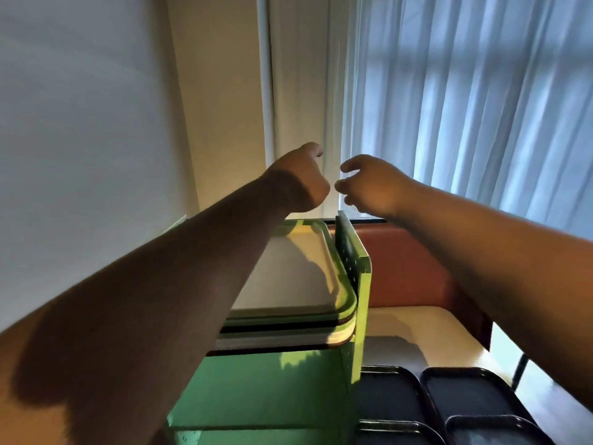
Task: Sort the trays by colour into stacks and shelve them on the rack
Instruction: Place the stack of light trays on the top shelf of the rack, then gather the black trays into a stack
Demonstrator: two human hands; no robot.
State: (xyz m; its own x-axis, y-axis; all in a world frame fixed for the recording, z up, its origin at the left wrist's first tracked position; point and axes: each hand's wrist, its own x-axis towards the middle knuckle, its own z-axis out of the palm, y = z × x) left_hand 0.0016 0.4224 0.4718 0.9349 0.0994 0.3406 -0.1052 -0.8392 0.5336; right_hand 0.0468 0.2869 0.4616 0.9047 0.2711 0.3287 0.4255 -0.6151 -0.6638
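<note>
A stack of mixed-colour trays (288, 277) lies on top of the green rack (263, 390); the top tray is pale green with a grey face, and black, white and brown edges show beneath it. Several dark trays (475, 399) lie on the table at the lower right. Both my arms reach forward above the rack. My left hand (301, 178) is loosely curled and holds nothing. My right hand (369, 184) has its fingers bent and apart, also holding nothing. Both hands hover above the far end of the stack, apart from it.
A white wall stands to the left and pale curtains (465, 101) hang at the right over a window. A brown bench backrest (404, 264) and a cream table (417, 329) lie right of the rack. A perforated green side panel (356, 261) rises beside the stack.
</note>
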